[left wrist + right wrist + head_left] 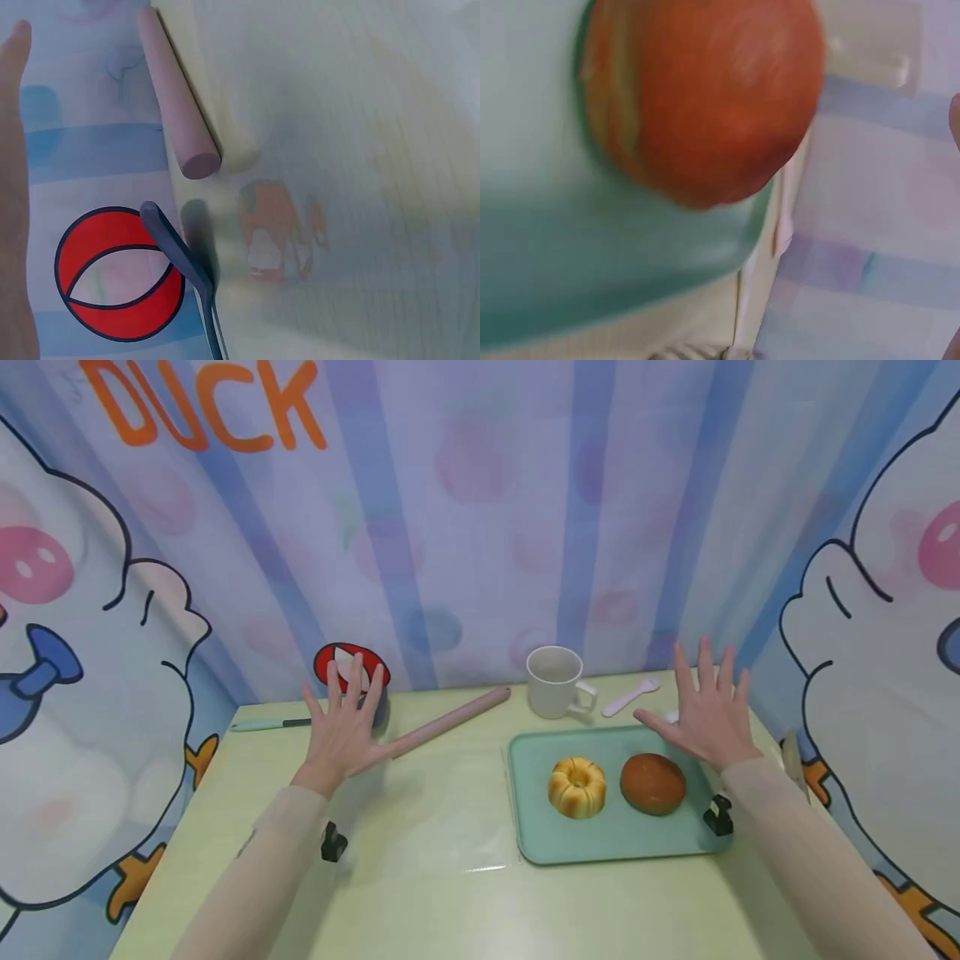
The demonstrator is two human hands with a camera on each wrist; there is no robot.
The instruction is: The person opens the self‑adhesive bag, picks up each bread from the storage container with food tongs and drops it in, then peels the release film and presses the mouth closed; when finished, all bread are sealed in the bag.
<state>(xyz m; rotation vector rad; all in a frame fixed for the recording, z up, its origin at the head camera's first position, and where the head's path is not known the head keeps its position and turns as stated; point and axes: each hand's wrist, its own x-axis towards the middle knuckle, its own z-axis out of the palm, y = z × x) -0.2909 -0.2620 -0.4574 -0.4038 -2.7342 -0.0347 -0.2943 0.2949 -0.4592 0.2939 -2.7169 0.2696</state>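
My left hand [343, 722] is raised with its fingers spread, holding nothing. It hovers over the spatula [182, 251], whose pale green handle [258, 725] sticks out to the left. A pinkish rolling pin [461, 717] lies slanted just right of that hand. My right hand [708, 718], also spread and without anything in it, is above the far right corner of a green tray [622, 847]. On the tray sit a ridged yellow ring-shaped cake [577, 787] and a glossy brown bun [652, 784]. The bun [720, 97] looms close in the right wrist view.
A white mug [553, 683] stands behind the tray, beside a pale pink spoon [632, 697]. My right hand mostly hides another pale utensil [742, 307]. A beige object [792, 764] stands at the table's right edge. A printed curtain [480, 527] closes off the back.
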